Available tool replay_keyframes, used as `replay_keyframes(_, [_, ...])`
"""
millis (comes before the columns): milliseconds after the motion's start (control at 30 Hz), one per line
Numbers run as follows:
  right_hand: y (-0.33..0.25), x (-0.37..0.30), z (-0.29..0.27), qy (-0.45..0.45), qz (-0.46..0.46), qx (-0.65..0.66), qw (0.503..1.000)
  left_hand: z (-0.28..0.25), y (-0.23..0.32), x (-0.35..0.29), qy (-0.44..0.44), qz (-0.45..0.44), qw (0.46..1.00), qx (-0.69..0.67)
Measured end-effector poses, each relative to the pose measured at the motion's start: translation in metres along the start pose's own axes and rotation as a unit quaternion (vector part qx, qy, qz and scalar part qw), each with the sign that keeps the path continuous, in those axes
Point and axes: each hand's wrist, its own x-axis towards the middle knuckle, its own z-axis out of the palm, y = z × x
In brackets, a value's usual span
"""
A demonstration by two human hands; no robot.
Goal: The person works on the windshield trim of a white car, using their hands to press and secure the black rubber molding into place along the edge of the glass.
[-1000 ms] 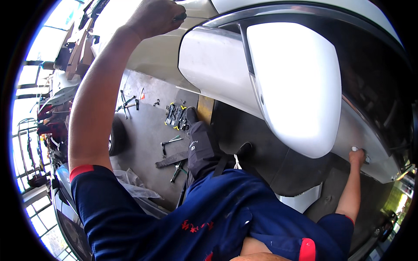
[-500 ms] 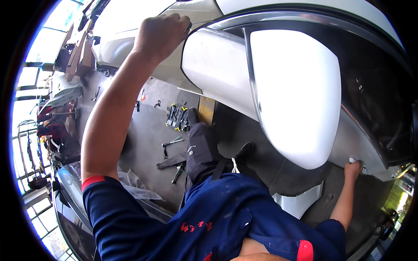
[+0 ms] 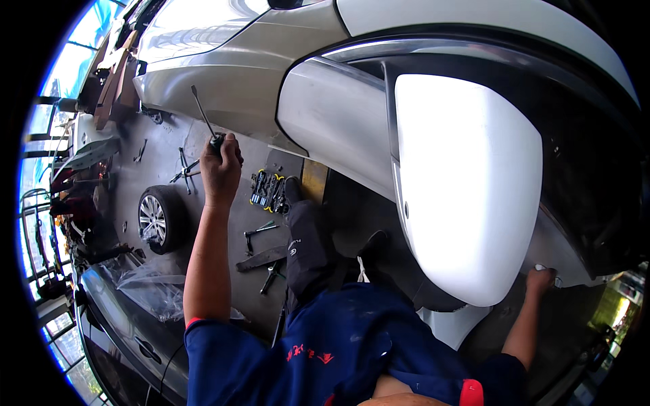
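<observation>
My left hand (image 3: 221,172) is closed round the dark handle of a screwdriver (image 3: 200,111). Its thin shaft points up and away, beside the silver front fender (image 3: 250,64) of a car. Far to the right, my right hand (image 3: 539,279) grips the door handle (image 3: 556,279) on the car's white door (image 3: 338,115); the fingers are partly hidden. Between my hands, a large white wing mirror (image 3: 467,189) juts out from the door and covers part of it.
On the grey floor lie a wheel (image 3: 159,218), a cross wrench (image 3: 185,170), a tool set (image 3: 269,191) and a ratchet wrench (image 3: 272,276). Clear plastic sheeting (image 3: 152,287) covers part of a dark car (image 3: 139,338) at lower left. A white panel (image 3: 450,325) lies under the mirror.
My left hand has come down and toward me, away from the fender and door gap, and the screwdriver now shows clearly. My right hand stays at the door handle. The view has shifted slightly.
</observation>
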Motion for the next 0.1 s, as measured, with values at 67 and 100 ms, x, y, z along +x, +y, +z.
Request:
replay_keyframes(67, [-0.016, 0.028, 0.000, -0.010, -0.008, -0.019, 1.000, 0.014, -0.006, -0.009, 0.010, -0.029, 0.999, -0.044])
replay_keyframes(100, [-0.024, 0.048, 0.002, -0.017, -0.015, -0.033, 0.999, 0.013, -0.007, -0.011, -0.008, -0.047, 0.996, -0.071])
